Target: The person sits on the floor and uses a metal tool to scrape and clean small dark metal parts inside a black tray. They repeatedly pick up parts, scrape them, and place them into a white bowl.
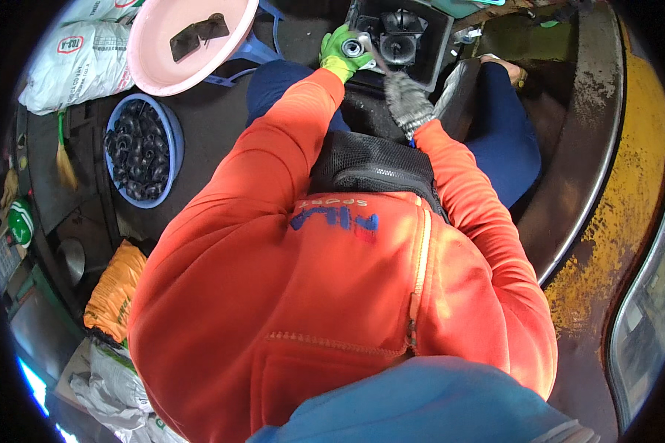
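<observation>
My left hand [340,50], in a green glove, grips a small round metal part [353,47] with a dark hole in its middle. It holds the part against the front of a black boxy machine housing [403,33] at the top of the view. My right hand [406,102], in a grey knitted glove, sits just below and to the right of it. Its fingers are closed around a thin metal tool [378,65] whose tip reaches up to the round part. My orange sleeves and jacket fill the middle of the view and hide what lies beneath.
A pink basin [155,70] holding a flat black piece stands at the upper left. A blue basin [171,140] full of small black parts stands below it. White sacks [81,59] and an orange bag [114,284] lie at the left. A curved, yellow-stained metal rim [606,221] runs down the right.
</observation>
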`<act>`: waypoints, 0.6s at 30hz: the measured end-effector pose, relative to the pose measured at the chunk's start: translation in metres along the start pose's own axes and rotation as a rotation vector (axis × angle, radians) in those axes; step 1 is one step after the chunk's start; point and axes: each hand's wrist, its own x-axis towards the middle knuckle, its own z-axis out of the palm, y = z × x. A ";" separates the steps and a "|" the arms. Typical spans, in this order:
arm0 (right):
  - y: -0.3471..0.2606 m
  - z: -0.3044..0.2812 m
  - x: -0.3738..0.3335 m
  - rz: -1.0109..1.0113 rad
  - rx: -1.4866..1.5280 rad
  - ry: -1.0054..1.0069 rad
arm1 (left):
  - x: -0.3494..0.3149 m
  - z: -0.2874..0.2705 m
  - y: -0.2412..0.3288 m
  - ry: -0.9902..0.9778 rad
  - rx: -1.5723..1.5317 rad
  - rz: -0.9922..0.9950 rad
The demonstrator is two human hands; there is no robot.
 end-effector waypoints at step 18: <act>-0.005 -0.008 -0.013 0.055 0.015 -0.156 | -0.005 0.001 -0.001 0.018 0.103 0.038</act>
